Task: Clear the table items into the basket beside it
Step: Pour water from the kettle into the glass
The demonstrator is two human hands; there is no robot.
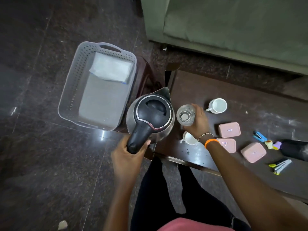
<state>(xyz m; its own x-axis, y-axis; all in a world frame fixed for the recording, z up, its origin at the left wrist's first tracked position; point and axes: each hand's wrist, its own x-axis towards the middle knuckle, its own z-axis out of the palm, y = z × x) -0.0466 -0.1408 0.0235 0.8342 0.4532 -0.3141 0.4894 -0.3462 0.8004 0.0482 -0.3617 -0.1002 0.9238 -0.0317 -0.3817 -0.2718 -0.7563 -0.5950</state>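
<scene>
The left hand (128,157) is wrapped tight round the black handle of the kettle (150,117), which hangs over the table's (191,84) left edge, just right of the basket (73,90). The kettle looks steel-walled and stiff, likely heavy if any water is left; the handle is the sound place to hold, and it should stay upright. The right hand (198,120) curls round a clear glass (185,115), just right of the kettle; whether it is lifted I cannot tell. Glass is fragile and slick, so a grip round the side suits. In the basket, a white cloth (110,67) lies at the far end; the near floor looks free. Beyond the right hand lie two mugs (217,105), pink boxes (230,132) and small clips (260,136).
</scene>
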